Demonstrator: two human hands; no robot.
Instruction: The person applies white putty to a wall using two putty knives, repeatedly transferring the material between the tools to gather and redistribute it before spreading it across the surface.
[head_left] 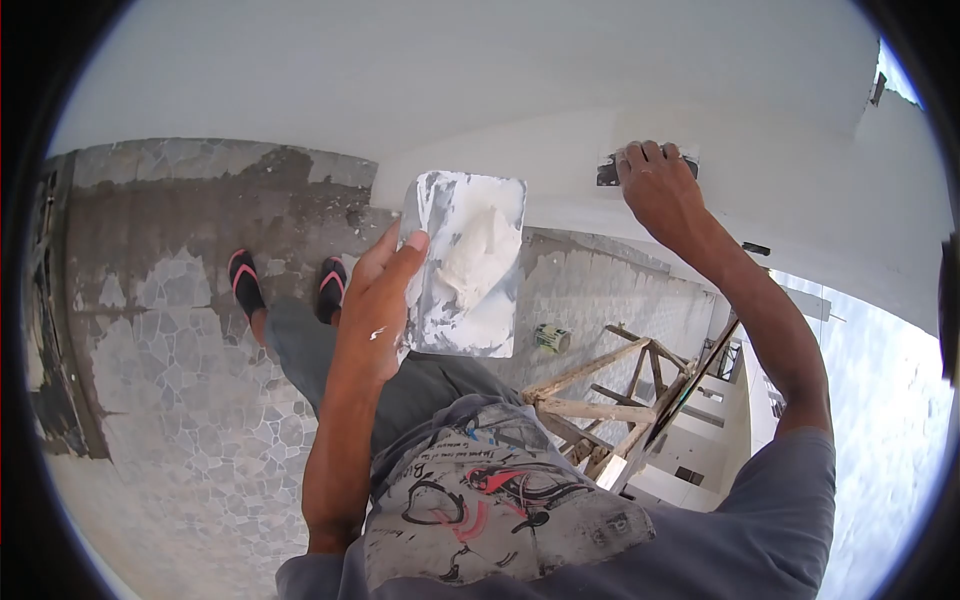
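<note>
My left hand [380,290] grips the side of a flat rectangular metal plate [435,320], thumb over its edge. A mound of white putty [480,260] lies on the plate, with thinner smears around it. Up at the right, my right hand [660,190] is closed over a wide, dark, putty-smeared scraper [607,172]. Its blade lies against the white wall [560,150]; the handle is mostly hidden under my fingers.
Stone-patterned tiles [180,350] cover the floor, with a grey, stained strip along the wall. My sandalled feet stand on it at the left. A rough wooden frame [600,400] rises at the lower right, near a small printed packet [551,338]. Bright sky shows beyond.
</note>
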